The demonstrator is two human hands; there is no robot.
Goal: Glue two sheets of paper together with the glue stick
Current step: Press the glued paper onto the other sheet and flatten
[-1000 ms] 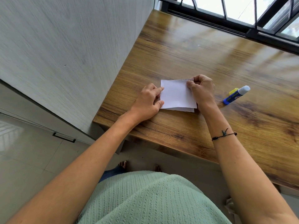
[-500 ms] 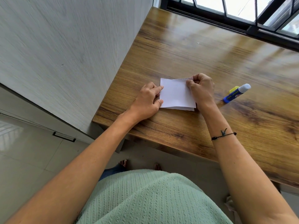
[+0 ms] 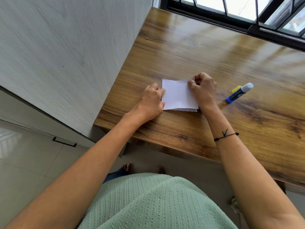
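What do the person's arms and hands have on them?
Both arms are bare, with no sleeves showing. The right wrist wears a thin black cord bracelet with a small knot. The left hand and right hand show no gloves or rings.

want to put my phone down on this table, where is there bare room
Bare wood lies between the paper sheets and the window frame, and on the table nearside of the glue stick, right of the right forearm. It is crowded where the left hand and right hand hold the sheets.
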